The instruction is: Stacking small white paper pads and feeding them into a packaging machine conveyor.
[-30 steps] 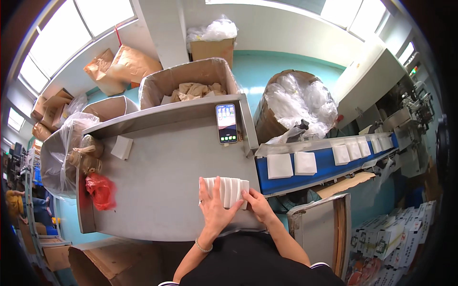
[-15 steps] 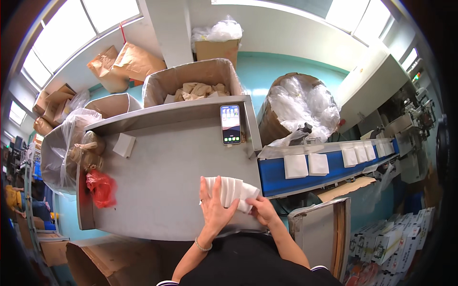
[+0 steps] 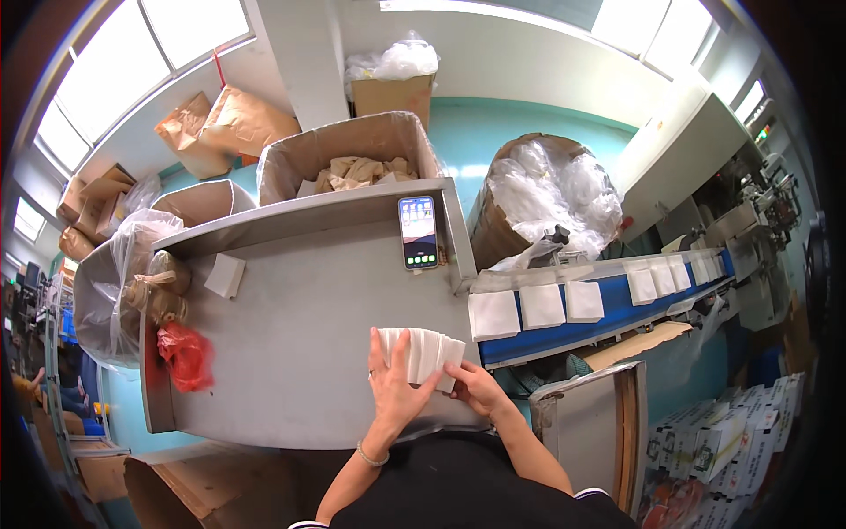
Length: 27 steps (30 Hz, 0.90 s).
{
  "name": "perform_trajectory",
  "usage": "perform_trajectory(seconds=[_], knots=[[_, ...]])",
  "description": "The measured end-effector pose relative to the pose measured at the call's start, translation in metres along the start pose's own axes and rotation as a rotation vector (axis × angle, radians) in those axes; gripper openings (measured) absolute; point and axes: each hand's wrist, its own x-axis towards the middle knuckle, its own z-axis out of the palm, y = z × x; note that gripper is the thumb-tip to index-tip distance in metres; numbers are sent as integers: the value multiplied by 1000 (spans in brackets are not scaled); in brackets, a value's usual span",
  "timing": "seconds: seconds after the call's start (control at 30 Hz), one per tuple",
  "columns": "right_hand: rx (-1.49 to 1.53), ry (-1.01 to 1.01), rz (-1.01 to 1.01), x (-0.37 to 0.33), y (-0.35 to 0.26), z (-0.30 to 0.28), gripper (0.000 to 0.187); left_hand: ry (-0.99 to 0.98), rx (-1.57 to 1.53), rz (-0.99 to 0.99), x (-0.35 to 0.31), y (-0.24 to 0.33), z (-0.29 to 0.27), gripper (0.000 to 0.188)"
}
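Observation:
A fanned stack of white folded paper napkins is between my hands above the front right of a grey metal table. My left hand is wrapped round its left side, with two fingers stretched up along it and the thumb toward the right. At the stack's right end my right hand pinches the last napkins. The fingertips under the stack are hidden. To the right, several more white napkins lie along a blue conveyor belt.
A phone lies at the table's back right. On its left are a loose white napkin and a red plastic bag. Behind stand a lined carton and a round bin of clear plastic. A metal-edged panel stands at lower right.
The napkins at the stack's right end, loose and skewed before, now line up more evenly with the rest. Another napkin lies at the belt's end beside the table.

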Motion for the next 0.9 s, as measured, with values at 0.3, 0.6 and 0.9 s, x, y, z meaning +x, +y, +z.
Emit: perform_trajectory(seconds=[0.3, 0.6, 0.9], knots=[[-312, 88, -284, 8, -4, 12, 38, -11, -38, -29, 0, -4, 1, 85], [54, 224, -108, 23, 6, -8, 30, 67, -88, -21, 3, -15, 0, 72], [293, 264, -96, 24, 2, 1, 23, 102, -52, -6, -1, -17, 0, 70]])
